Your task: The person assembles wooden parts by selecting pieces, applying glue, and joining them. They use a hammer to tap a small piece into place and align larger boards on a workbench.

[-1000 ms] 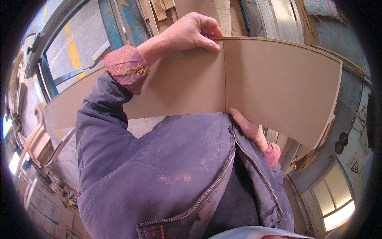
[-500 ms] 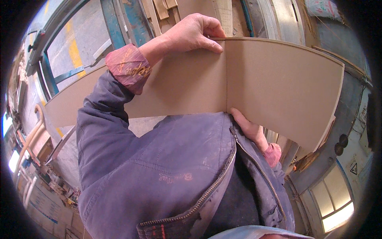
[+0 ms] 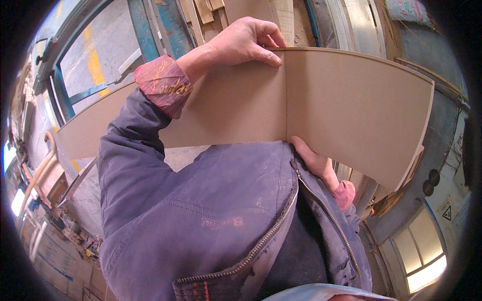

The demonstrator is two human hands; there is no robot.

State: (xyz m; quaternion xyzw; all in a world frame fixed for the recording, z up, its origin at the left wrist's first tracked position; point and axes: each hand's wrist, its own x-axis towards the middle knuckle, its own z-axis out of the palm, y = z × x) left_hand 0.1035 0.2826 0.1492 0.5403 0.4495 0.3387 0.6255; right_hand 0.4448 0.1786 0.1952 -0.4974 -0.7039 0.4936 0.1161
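A long tan fibreboard panel (image 3: 351,105) stretches across in front of me, from the far left to the right. A thin dark line crosses it from top to bottom near the middle; I cannot tell whether it is a joint between two boards or a mark. My left hand (image 3: 248,42) pinches the top edge beside this line, thumb on the near face and fingers over the edge. At the line's lower end, my right hand (image 3: 314,159) grips the bottom edge, its fingers partly hidden behind the board and jacket.
A blue metal frame (image 3: 145,30) stands at the upper left over a floor with a yellow stripe (image 3: 94,62). Wood strips (image 3: 203,12) lie beyond the panel. A curved tan tube (image 3: 42,160) is at the far left, and a bright window (image 3: 419,251) at the lower right.
My left forearm and sleeve have shifted very slightly to the right. Both hands keep their hold on the panel in the same places.
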